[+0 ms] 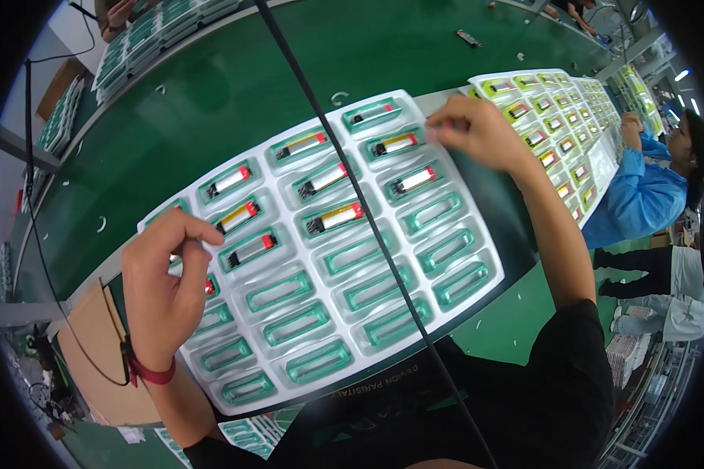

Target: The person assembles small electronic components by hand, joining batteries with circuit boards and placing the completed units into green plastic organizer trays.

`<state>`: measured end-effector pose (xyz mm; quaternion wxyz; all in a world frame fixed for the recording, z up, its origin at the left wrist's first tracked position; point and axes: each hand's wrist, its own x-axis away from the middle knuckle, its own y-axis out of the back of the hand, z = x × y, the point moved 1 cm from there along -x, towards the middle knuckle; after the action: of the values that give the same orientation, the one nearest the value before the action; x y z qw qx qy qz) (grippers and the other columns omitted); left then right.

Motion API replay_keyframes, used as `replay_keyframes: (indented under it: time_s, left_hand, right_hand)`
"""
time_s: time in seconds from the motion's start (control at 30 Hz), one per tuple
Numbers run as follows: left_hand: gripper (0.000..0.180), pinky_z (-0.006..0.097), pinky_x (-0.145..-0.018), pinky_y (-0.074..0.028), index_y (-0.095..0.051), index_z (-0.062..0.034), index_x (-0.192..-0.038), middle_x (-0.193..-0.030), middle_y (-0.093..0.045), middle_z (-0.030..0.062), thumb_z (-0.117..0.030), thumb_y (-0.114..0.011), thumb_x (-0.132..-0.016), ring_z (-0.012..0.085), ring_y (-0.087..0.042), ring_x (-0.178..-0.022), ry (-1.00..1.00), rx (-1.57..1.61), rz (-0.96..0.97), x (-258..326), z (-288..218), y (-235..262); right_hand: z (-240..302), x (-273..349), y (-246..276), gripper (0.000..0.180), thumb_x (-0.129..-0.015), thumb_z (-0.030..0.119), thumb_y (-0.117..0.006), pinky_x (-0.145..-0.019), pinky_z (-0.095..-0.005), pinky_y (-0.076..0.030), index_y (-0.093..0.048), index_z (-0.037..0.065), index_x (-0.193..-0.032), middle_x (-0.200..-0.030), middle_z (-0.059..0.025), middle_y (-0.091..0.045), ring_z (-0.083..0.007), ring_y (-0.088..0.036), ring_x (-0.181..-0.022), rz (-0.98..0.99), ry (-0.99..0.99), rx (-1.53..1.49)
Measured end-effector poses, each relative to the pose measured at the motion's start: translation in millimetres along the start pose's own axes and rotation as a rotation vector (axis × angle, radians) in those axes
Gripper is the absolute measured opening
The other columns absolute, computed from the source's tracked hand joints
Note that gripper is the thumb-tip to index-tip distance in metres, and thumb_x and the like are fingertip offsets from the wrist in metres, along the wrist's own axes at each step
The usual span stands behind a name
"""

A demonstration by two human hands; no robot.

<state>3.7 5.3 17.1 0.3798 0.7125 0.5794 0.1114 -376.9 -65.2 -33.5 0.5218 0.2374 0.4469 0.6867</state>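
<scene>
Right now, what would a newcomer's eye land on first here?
The big clear plastic tray across the middle of the green table, its far pockets filled with small silver batteries and its near ones empty. The left hand pinches at the tray's left edge, the right hand at its far right corner. More filled trays run off to the right.

Both forearms are bare; the left hand (160, 293) wears a dark red band at the wrist, below the fingers (199, 233); the right hand (481, 133) wears nothing; a black short sleeve covers the right upper arm; the black shirt carries faint pale lettering.
</scene>
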Motion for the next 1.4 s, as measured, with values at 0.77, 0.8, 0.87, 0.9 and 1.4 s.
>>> replay_keyframes:
  time_s: [0.77,0.8,0.87,0.9,1.4]
  left_hand:
    - [0.02,0.029,-0.05,-0.042,-0.062,-0.0024,-0.082,-0.074,-0.058,0.0093,0.011,-0.054,-0.07,0.0217,-0.056,-0.057,-0.079,-0.024,0.116,-0.4,4.4,13.9]
    - [0.02,0.029,-0.05,-0.042,-0.062,-0.0024,-0.082,-0.074,-0.058,0.0093,0.011,-0.054,-0.07,0.0217,-0.056,-0.057,-0.085,-0.02,0.117,-2.3,6.0,12.1]
    - [0.019,0.029,-0.051,-0.044,-0.062,-0.003,-0.085,-0.078,-0.06,0.0086,0.01,-0.057,-0.072,0.0205,-0.058,-0.059,-0.122,-0.012,0.085,-8.8,6.1,6.8]
    - [0.019,0.029,-0.051,-0.044,-0.062,-0.003,-0.085,-0.078,-0.06,0.0086,0.01,-0.057,-0.072,0.0205,-0.058,-0.059,-0.119,-0.017,0.082,-7.2,2.7,5.4]
    - [0.045,0.023,-0.059,-0.052,-0.067,-0.0003,-0.106,-0.1,-0.068,0.013,0.0,-0.083,-0.064,0.0151,-0.066,-0.077,-0.341,0.11,-0.292,8.1,-26.2,-10.6]
  right_hand:
    - [-227.1,-158.0,63.4,0.035,-0.077,0.032,-0.074,-0.084,-0.0412,-0.049,-0.07,0.008,-0.102,-0.1,-0.0195,-0.068,-0.0347,-0.065,-0.096,-0.078,-0.69,0.571]
    - [-216.2,-157.5,67.2,0.034,-0.076,0.028,-0.074,-0.082,-0.04,-0.05,-0.07,0.008,-0.103,-0.1,-0.0188,-0.068,-0.0341,-0.065,-0.095,-0.113,-0.627,0.536]
    - [-193.8,-156.1,80.0,0.034,-0.076,0.025,-0.074,-0.081,-0.0387,-0.05,-0.07,0.008,-0.104,-0.1,-0.018,-0.068,-0.0335,-0.066,-0.094,-0.156,-0.572,0.505]
    - [-172.7,-159.4,83.0,0.034,-0.076,0.024,-0.074,-0.078,-0.0367,-0.05,-0.069,0.007,-0.105,-0.095,-0.0169,-0.069,-0.0295,-0.066,-0.088,-0.19,-0.381,0.376]
    - [155.4,-25.5,3.1,0.018,-0.085,0.01,-0.066,-0.049,-0.0182,-0.039,-0.066,-0.003,-0.098,-0.073,-0.0054,-0.065,-0.0055,-0.056,-0.06,0.152,0.091,-0.965]
